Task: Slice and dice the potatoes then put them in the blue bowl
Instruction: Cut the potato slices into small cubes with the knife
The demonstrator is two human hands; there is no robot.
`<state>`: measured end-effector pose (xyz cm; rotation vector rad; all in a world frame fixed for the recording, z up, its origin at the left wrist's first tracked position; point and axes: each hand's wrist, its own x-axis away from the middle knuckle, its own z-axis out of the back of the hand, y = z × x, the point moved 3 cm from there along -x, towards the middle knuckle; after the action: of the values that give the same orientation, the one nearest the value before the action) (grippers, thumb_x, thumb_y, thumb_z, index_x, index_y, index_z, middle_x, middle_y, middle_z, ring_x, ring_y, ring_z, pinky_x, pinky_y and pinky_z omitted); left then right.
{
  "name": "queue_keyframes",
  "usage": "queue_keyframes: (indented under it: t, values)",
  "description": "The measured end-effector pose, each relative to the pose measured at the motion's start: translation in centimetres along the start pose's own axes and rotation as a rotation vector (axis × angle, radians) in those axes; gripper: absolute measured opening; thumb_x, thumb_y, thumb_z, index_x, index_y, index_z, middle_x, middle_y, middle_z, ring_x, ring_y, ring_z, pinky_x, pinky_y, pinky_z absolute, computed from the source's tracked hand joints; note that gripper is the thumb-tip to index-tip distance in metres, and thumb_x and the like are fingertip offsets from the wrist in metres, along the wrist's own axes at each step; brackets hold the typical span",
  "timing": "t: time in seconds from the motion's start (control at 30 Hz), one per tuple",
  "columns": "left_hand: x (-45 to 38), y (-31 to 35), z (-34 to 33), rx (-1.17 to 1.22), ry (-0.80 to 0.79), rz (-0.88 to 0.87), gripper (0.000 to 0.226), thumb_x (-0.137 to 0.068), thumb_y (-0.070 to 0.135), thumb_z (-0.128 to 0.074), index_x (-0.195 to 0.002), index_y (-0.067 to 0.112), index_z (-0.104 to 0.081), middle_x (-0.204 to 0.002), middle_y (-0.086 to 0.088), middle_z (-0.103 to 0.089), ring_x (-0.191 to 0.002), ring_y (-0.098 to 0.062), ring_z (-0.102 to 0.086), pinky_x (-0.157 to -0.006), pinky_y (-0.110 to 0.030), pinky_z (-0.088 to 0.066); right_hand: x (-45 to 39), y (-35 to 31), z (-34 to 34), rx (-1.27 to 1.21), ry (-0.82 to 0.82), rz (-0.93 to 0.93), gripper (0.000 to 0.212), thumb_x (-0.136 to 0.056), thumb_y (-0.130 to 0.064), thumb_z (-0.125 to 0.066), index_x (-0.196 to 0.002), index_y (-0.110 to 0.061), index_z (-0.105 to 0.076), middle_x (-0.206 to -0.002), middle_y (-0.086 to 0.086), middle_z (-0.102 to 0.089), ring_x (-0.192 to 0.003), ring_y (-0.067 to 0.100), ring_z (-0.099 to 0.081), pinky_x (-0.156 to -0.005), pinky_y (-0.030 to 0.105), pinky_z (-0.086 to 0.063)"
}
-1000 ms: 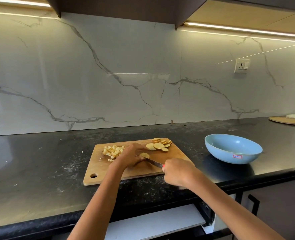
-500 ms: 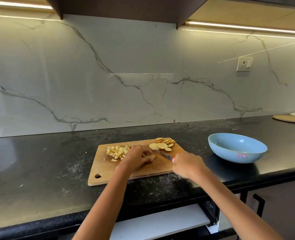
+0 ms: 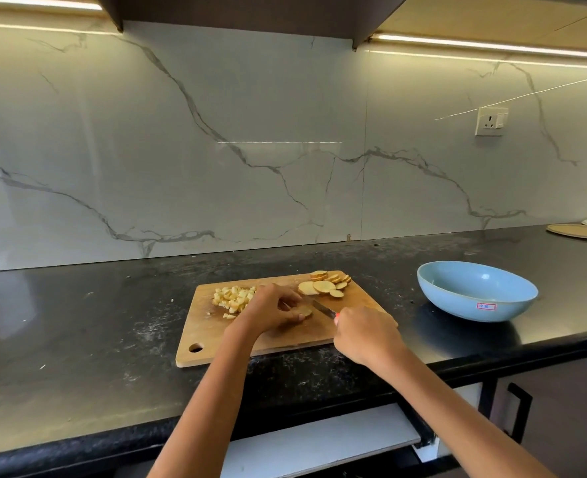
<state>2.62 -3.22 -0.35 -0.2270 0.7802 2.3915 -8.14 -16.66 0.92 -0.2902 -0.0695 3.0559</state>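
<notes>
At your two o'clock a white wall socket (image 3: 491, 121) sits on the marble backsplash (image 3: 216, 150). Towards three o'clock, a flat round mat (image 3: 578, 232) lies on the black countertop (image 3: 78, 322).

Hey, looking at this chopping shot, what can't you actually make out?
All in the head view:
- Knife: handle hidden inside the right hand.
- Potato slice being cut: mostly covered by the left hand.
- Red label on the blue bowl: too small to read.
- Round mat: cut off by the right edge.
</notes>
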Motion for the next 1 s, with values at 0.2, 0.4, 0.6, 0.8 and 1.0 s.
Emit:
queue_keyframes:
  t: [0.2, 0.4, 0.6, 0.8, 1.0]
  values:
    - [0.1, 0.2, 0.1, 0.027, 0.028, -0.003, 0.03, -0.078, 0.019, -0.073, -0.107, 0.01, -0.069, -0.101, -0.005, -0.068, -0.081, -0.008, -0.056, -0.068, -0.012, -0.046, -0.1, -0.6, 0.4, -0.028, -0.044, -0.006, 0.03, -0.096, -0.019, -0.038, -0.113, -0.008, -0.06, -0.111, 0.008, -0.063, -0.1, 0.024, -0.059, -0.072, 0.029, -0.039]
    - [0.2, 0.4, 0.1, 0.023, 0.032, 0.002, 0.027, -0.079, 0.018, -0.072, -0.105, 0.012, -0.07, -0.096, -0.002, -0.068, -0.075, -0.006, -0.054, -0.06, -0.008, -0.044, -0.3, -1.1, 0.6, -0.039, -0.077, -0.013, 0.031, -0.095, -0.018, -0.039, -0.117, -0.008, -0.059, -0.116, 0.009, -0.062, -0.103, 0.025, -0.058, -0.072, 0.029, -0.038]
    - [0.1, 0.4, 0.1, 0.035, 0.032, 0.007, 0.026, -0.078, 0.016, -0.073, -0.104, 0.011, -0.071, -0.095, -0.003, -0.069, -0.072, -0.005, -0.054, -0.056, -0.004, -0.043, -1.1, -1.2, 0.0, -0.122, -0.172, -0.044, 0.028, -0.094, -0.017, -0.039, -0.11, -0.005, -0.059, -0.103, 0.009, -0.061, -0.092, 0.024, -0.057, -0.069, 0.029, -0.039]
    - [0.1, 0.3, 0.0, 0.042, 0.029, 0.028, 0.025, -0.079, 0.015, -0.072, -0.104, 0.012, -0.071, -0.098, -0.003, -0.069, -0.079, -0.008, -0.056, -0.06, -0.009, -0.043, -1.4, -1.5, -0.4, -0.19, -0.27, -0.04, 0.013, -0.092, -0.012, -0.04, -0.093, -0.007, -0.052, -0.078, 0.005, -0.05, -0.082, 0.023, -0.051, -0.063, 0.027, -0.038]
    - [0.1, 0.2, -0.1, 0.032, 0.056, 0.052, 0.027, -0.078, 0.015, -0.073, -0.105, 0.011, -0.07, -0.102, -0.003, -0.069, -0.084, -0.01, -0.058, -0.073, -0.015, -0.045, 1.1, -1.0, -1.0, -0.067, -0.098, -0.013, 0.023, -0.093, -0.016, -0.044, -0.108, -0.009, -0.06, -0.102, 0.007, -0.062, -0.095, 0.023, -0.061, -0.068, 0.028, -0.039]
